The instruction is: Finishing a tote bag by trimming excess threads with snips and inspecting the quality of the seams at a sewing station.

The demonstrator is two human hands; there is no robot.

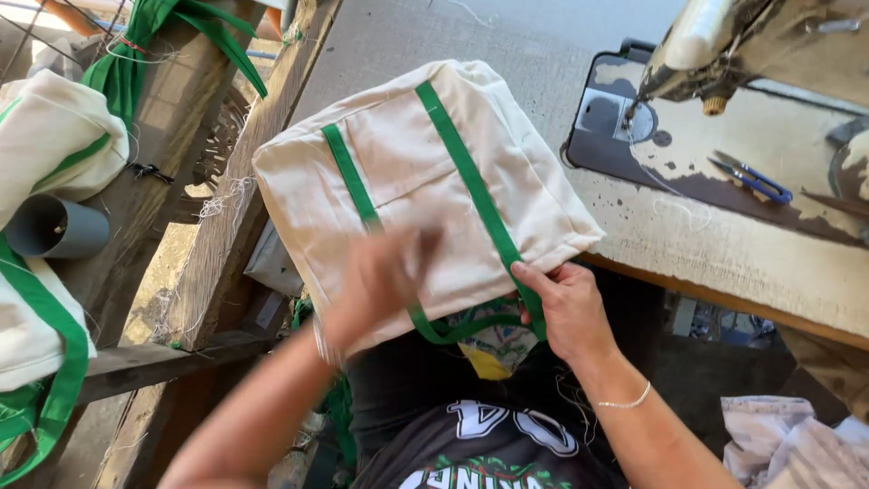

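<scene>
The cream cotton bag with green webbing straps lies at the sewing table edge; the right hand pinches its strap loop, the blurred left hand presses the cloth, fingers unclear, so keeping the straps flat seems wise.

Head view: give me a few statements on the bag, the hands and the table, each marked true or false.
1. The cream bag has green straps. True.
2. The right hand grips the bag's edge at a strap. True.
3. The left hand rests on the sewing machine. False: it is on the bag, blurred.
4. Blue-handled snips lie on the table by the machine. True.
5. The right wrist is bare. False: it wears a thin bracelet.
6. The bag is red. False: it is cream.
</scene>
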